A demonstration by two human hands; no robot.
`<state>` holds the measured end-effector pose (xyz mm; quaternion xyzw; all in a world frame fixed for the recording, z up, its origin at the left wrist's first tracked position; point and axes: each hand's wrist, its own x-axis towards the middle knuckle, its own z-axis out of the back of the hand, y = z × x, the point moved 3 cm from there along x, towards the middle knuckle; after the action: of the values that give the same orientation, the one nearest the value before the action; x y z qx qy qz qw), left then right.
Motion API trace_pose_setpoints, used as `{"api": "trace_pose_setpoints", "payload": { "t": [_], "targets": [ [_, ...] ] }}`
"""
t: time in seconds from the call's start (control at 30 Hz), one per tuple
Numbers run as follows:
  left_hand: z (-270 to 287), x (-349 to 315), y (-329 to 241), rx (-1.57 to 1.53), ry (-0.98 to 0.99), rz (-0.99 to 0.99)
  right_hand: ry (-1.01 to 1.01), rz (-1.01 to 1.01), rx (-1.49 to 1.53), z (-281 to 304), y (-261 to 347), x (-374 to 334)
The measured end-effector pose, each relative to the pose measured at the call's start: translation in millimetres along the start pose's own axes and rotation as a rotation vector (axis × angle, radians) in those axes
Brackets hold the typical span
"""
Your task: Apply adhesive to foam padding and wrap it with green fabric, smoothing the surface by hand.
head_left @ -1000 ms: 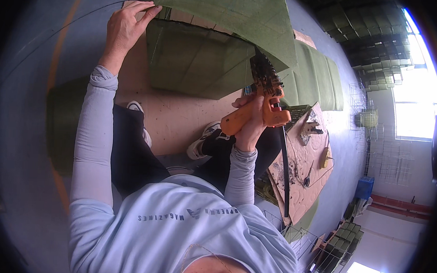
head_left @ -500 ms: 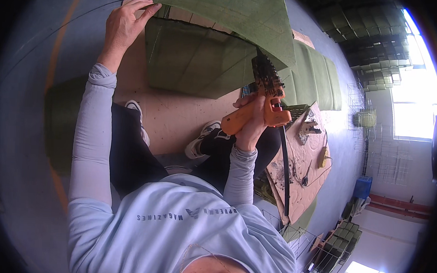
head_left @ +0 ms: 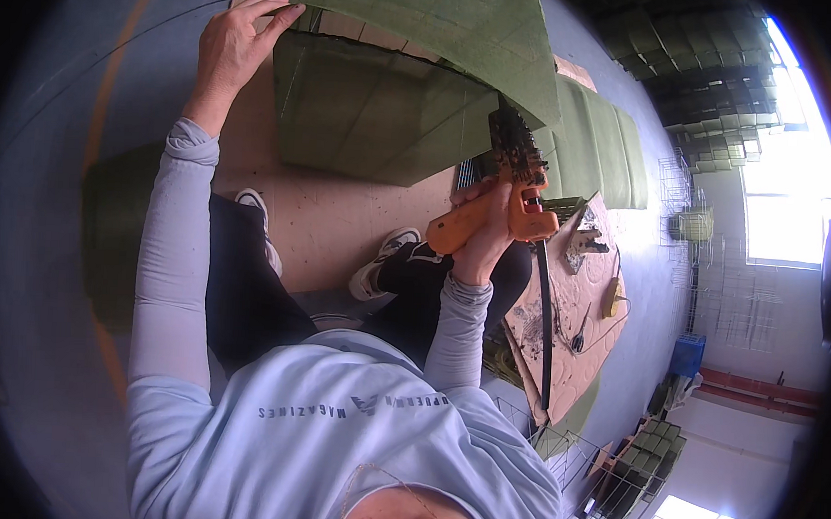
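Observation:
My left hand (head_left: 231,55) pinches the left edge of a green mesh fabric flap (head_left: 444,27), keeping it raised above a green fabric-covered box (head_left: 375,114). A dark line runs along the box's upper edge, and a gap shows between it and the flap. My right hand (head_left: 483,251) is wrapped round the handle of an orange hot glue gun (head_left: 456,226). Black residue cakes the gun's front, and its nozzle is at the right end of the box edge, under the flap's right corner. A long black glue stick (head_left: 544,330) hangs from its rear.
To my right, a stained cardboard sheet (head_left: 570,331) bears scissors (head_left: 579,339), a yellow-handled tool (head_left: 613,298) and a blackened block (head_left: 585,241). More green fabric pieces (head_left: 601,147) lie beyond. Wire frames (head_left: 555,460) stand at lower right; green stacks (head_left: 684,58) fill the far right.
The glue gun in my right hand has shifted slightly right along the box edge. My left hand keeps its pinch on the flap, almost still.

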<state>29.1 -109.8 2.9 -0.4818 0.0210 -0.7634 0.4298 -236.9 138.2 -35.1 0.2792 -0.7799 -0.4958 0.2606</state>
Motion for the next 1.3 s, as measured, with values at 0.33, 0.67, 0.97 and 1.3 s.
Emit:
{"api": "trace_pose_setpoints", "payload": {
  "t": [0.33,0.67,0.97,1.3],
  "targets": [
    [-0.4,1.0,0.3,0.018,-0.012,-0.032,0.016,-0.035,-0.004,5.0,1.7,1.8],
    [25.2,26.9,-27.8,0.084,0.086,0.072,0.013,0.016,-0.019,-1.8,7.2,3.3],
    [31.5,41.2,-29.9,0.125,0.187,0.055,0.028,0.016,-0.042,12.2,7.8,9.7],
    [30.5,41.7,-29.4,0.124,0.201,0.126,-0.034,0.050,-0.024,17.6,15.1,12.8]
  ]
}}
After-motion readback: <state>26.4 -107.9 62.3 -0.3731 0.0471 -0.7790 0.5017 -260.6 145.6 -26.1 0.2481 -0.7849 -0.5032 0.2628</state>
